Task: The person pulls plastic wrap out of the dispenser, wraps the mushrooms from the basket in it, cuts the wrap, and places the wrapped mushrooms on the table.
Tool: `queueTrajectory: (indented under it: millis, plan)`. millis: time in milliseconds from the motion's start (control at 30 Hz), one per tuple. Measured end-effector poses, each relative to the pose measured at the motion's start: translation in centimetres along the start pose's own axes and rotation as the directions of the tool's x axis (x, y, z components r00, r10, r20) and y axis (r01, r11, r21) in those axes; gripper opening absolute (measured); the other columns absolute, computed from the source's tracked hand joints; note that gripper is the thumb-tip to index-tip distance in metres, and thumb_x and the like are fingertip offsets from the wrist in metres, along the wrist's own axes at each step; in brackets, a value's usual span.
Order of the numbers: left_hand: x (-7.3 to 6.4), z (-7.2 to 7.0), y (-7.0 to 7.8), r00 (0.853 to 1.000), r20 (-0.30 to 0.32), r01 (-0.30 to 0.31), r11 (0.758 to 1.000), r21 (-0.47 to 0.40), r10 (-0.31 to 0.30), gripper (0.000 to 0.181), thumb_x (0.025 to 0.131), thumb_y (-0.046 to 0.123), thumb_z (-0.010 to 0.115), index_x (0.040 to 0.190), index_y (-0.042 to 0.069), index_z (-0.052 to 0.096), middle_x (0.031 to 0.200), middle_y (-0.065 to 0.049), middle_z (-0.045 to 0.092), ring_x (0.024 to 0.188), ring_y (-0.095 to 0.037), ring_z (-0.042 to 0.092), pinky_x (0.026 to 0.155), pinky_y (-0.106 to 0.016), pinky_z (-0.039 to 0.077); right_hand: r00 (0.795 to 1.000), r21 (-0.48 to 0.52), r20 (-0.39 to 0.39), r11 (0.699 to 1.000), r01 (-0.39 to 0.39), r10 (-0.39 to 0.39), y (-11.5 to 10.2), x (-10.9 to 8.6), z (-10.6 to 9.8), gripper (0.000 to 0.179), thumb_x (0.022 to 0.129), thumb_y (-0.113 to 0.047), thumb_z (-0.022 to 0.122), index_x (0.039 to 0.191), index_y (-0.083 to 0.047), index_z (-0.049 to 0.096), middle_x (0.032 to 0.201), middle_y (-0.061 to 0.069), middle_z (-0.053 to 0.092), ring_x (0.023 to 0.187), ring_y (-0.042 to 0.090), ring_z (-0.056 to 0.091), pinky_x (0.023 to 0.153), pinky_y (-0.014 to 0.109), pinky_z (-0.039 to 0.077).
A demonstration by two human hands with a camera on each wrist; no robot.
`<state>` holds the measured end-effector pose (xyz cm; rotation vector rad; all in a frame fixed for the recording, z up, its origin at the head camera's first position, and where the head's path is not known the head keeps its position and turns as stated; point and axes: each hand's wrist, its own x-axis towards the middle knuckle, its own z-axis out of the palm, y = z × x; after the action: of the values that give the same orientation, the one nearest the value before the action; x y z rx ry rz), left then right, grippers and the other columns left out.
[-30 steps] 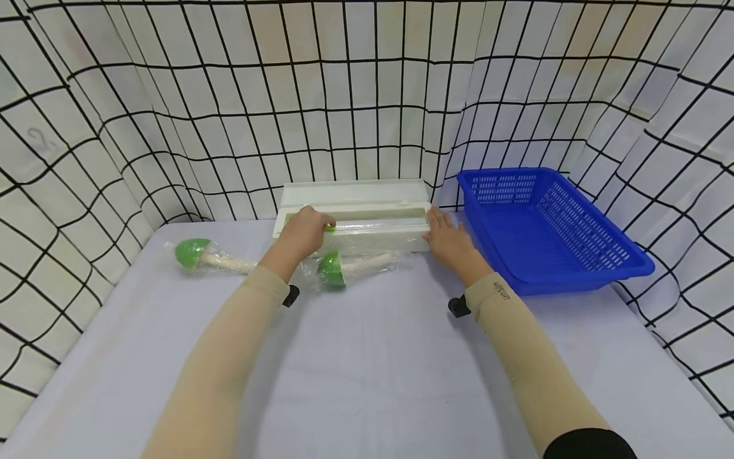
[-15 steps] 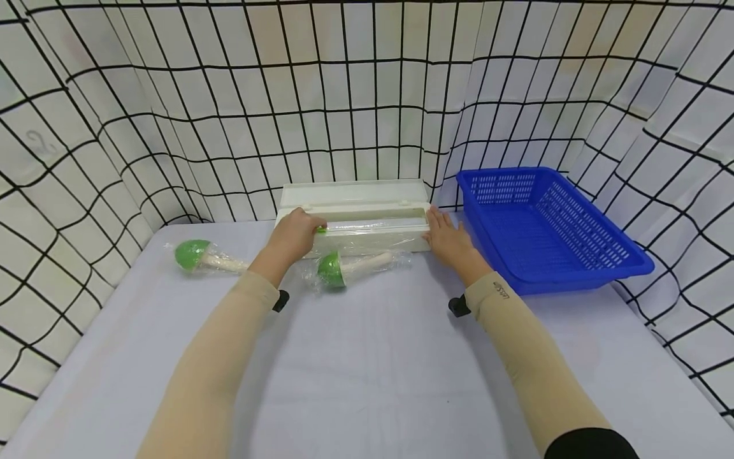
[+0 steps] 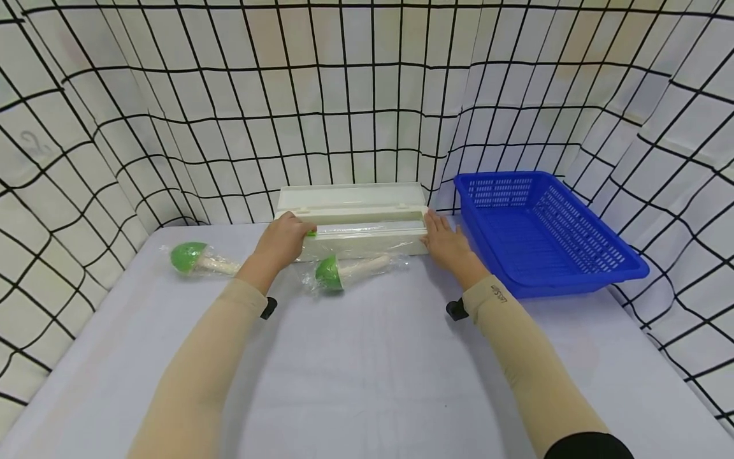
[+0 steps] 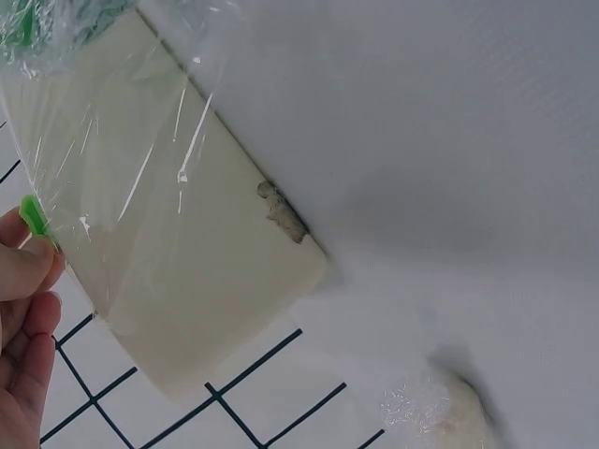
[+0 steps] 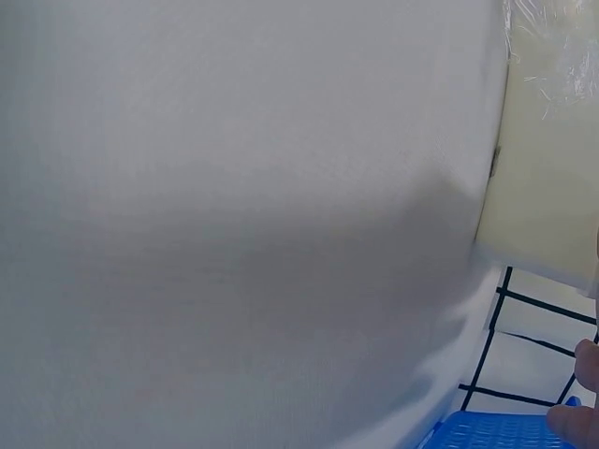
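A white cling film dispenser box (image 3: 373, 245) stands at the table's back with its lid (image 3: 352, 195) raised. Clear film (image 4: 140, 178) hangs over its front. My left hand (image 3: 281, 241) pinches a small green slide cutter (image 4: 34, 215) on the box's front edge, near the left end. My right hand (image 3: 448, 247) rests against the right end of the box, fingers extended. Just in front lies a mushroom-shaped thing with a green cap (image 3: 329, 274) and pale stem, wrapped in clear plastic. A similar wrapped one (image 3: 188, 257) lies to the left, its stem end near my left wrist.
To the right of the box sits a blue plastic basket (image 3: 516, 242), close beside my right hand. Black wire grid panels (image 3: 350, 118) with white sheeting behind them surround the back and sides. A white cloth (image 3: 355, 370) covers the table.
My left hand has slid left along the box's front edge with the green cutter, toward the left end. My right hand has stayed at the right end.
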<state>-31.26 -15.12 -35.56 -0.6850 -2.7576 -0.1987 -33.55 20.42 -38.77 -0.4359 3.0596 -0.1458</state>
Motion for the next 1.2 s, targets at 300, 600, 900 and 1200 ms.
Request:
queueTrajectory:
  millis: [300, 600, 900, 1200]
  plan:
    - [-0.08, -0.16, -0.36, 1.0, -0.006, 0.027, 0.999, -0.029, -0.028, 0.029, 0.094, -0.011, 0.06, 0.112, 0.003, 0.077, 0.107, -0.016, 0.075, 0.1, -0.04, 0.062, 0.084, -0.052, 0.054, 1.0, 0.002, 0.005, 1.0, 0.004, -0.004, -0.2, -0.09, -0.15, 0.062, 0.114, -0.028, 0.029, 0.162, 0.003, 0.004, 0.17, 0.018, 0.003, 0.154, 0.04, 0.01, 0.12, 0.063, 0.017]
    - [0.22, -0.31, -0.06, 0.995, 0.017, 0.101, 0.982, -0.161, -0.099, 0.02, 0.097, 0.0, 0.064, 0.114, 0.001, 0.075, 0.117, -0.018, 0.072, 0.113, -0.041, 0.057, 0.095, -0.054, 0.049, 1.0, 0.009, 0.01, 1.0, -0.005, 0.005, -0.33, -0.41, -0.58, 0.062, 0.114, -0.027, 0.029, 0.162, 0.004, 0.004, 0.17, 0.018, 0.001, 0.154, 0.04, 0.007, 0.12, 0.063, 0.016]
    - [0.42, 0.31, -0.14, 0.99, 0.076, 0.136, 0.924, -0.356, -0.117, 0.026, 0.098, -0.008, 0.061, 0.122, -0.004, 0.07, 0.123, -0.021, 0.068, 0.12, -0.038, 0.061, 0.105, -0.049, 0.047, 1.0, 0.011, 0.005, 1.0, -0.003, 0.003, -0.29, -0.38, -0.04, 0.06, 0.114, -0.025, 0.029, 0.162, 0.004, 0.006, 0.17, 0.018, 0.004, 0.153, 0.042, 0.012, 0.119, 0.064, 0.018]
    - [0.74, 0.24, -0.86, 0.992, 0.107, 0.098, 0.932, -0.348, -0.064, 0.021, 0.098, -0.009, 0.058, 0.113, -0.005, 0.073, 0.118, -0.019, 0.068, 0.118, -0.039, 0.06, 0.105, -0.049, 0.046, 1.0, 0.017, 0.018, 1.0, -0.008, 0.008, -0.21, -0.14, -0.22, 0.062, 0.114, -0.027, 0.029, 0.162, 0.002, 0.004, 0.17, 0.017, 0.002, 0.154, 0.04, 0.008, 0.12, 0.063, 0.016]
